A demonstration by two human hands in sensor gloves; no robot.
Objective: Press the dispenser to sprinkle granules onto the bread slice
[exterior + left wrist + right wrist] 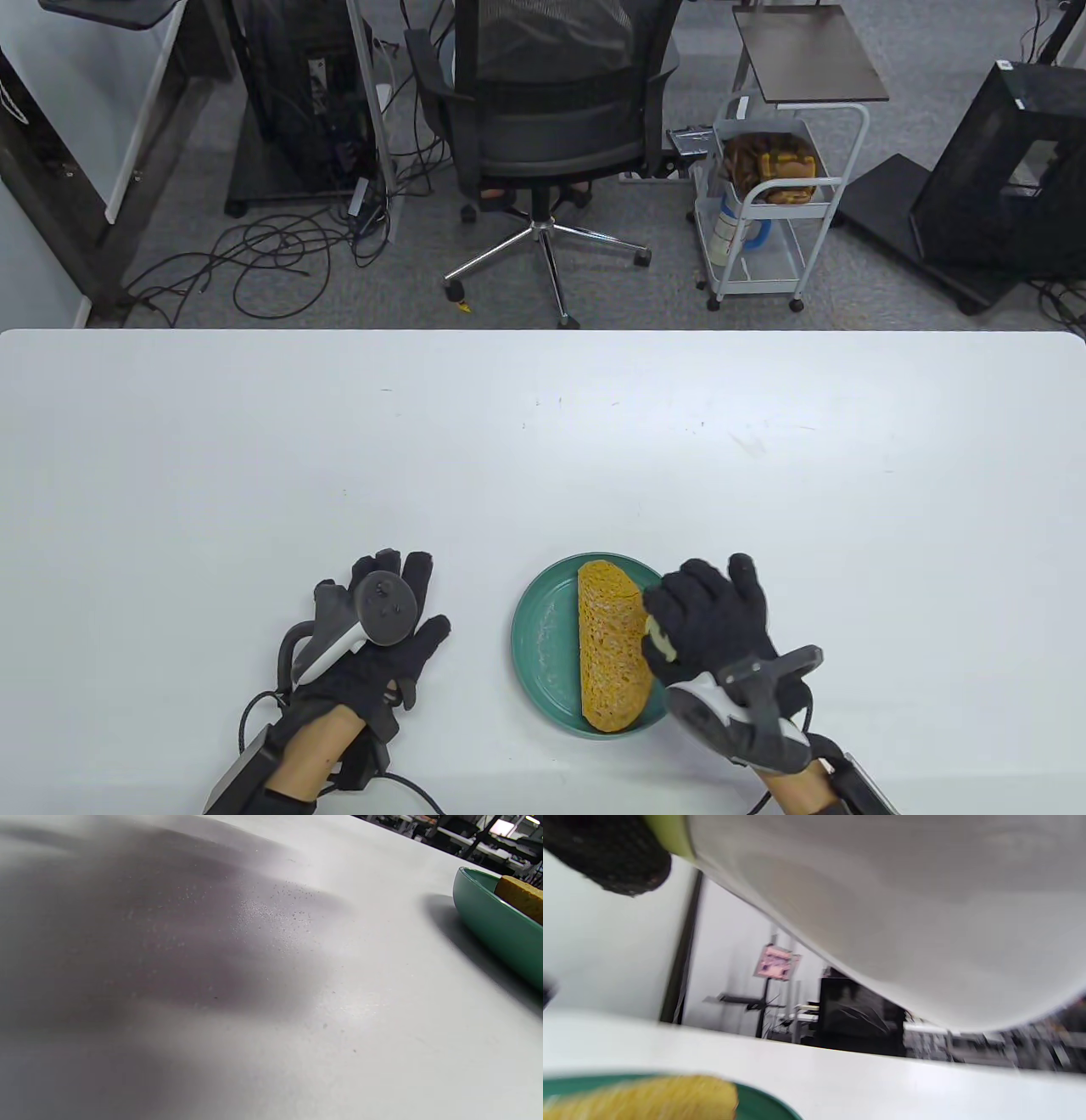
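Observation:
A yellow-brown bread slice (611, 649) lies on a green plate (543, 637) near the table's front edge. My right hand (704, 615) hovers over the plate's right side and grips a white dispenser (658, 643) with a pale yellow-green end. In the right wrist view the dispenser's white body (903, 899) fills the top, with a gloved fingertip (611, 857) beside its green band, above the bread (640, 1099) and plate (763, 1107). My left hand (394, 598) rests flat and empty on the table, left of the plate, fingers spread.
The white table (543, 441) stretches beyond the plate. In the left wrist view fine granules (271, 914) lie scattered on the table, with the plate (488, 921) and bread (519, 895) at the right edge. An office chair (543, 127) and a cart (764, 204) stand behind the table.

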